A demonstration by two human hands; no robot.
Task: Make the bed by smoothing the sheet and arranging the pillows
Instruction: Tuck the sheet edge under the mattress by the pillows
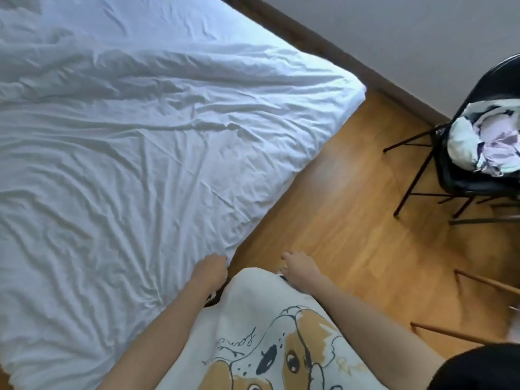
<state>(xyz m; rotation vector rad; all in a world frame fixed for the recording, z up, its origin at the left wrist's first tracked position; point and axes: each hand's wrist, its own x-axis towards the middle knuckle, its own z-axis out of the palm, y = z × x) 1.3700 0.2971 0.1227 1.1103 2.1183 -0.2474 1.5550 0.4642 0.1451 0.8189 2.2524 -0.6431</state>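
Note:
A white sheet (pixel 135 153) covers the bed and is creased all over, with long folds running across it. No pillow is in view. My left hand (pixel 211 267) is at the bed's near side edge. Its knuckles face up and its fingers curl down right where the sheet ends. Whether they hold the cloth is hidden. My right hand (pixel 298 264) hangs over the wooden floor beside my shirt, fingers loosely curled, holding nothing.
A black folding chair (pixel 464 181) at the right carries a crumpled bundle of cloth (pixel 486 139). Wooden floor (pixel 337 206) runs between bed and chair. A dark baseboard (pixel 323 43) lines the wall. Thin wooden legs (pixel 484 282) stick in at the lower right.

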